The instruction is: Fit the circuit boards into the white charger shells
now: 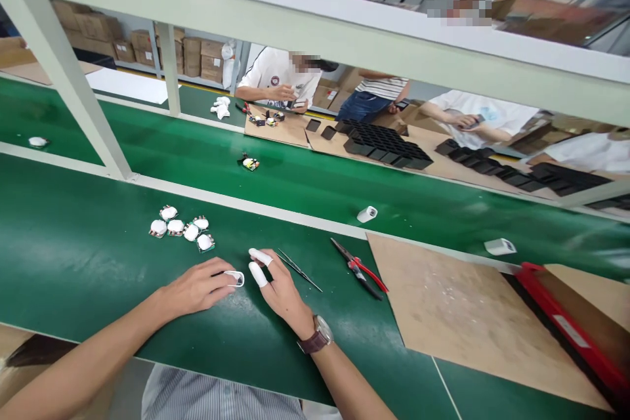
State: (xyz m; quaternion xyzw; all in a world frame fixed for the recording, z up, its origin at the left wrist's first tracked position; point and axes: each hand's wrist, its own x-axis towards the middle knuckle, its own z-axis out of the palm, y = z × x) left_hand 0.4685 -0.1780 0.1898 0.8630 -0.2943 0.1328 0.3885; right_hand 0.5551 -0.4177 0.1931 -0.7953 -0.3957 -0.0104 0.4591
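My left hand (199, 287) rests low over the green bench, its fingers closed around a small white plastic housing (240, 279) whose open end faces right. Just across from it, my right hand (281, 290) has white finger cots on thumb and index finger. Those two fingers are apart with nothing between them. Tweezers (301, 270) lie beside the right hand. Farther right are red-and-black pliers (358, 266). Beyond my left hand sits a cluster of several small circuit boards topped with white pads (176, 228).
A green conveyor belt (305, 187) runs behind the bench, carrying white housings (367, 214) and a board (250, 163). A cardboard sheet (453, 295) and a red-edged tray (556, 315) are at right. A frame post (73, 65) stands left. Several people work opposite near black cases (384, 143).
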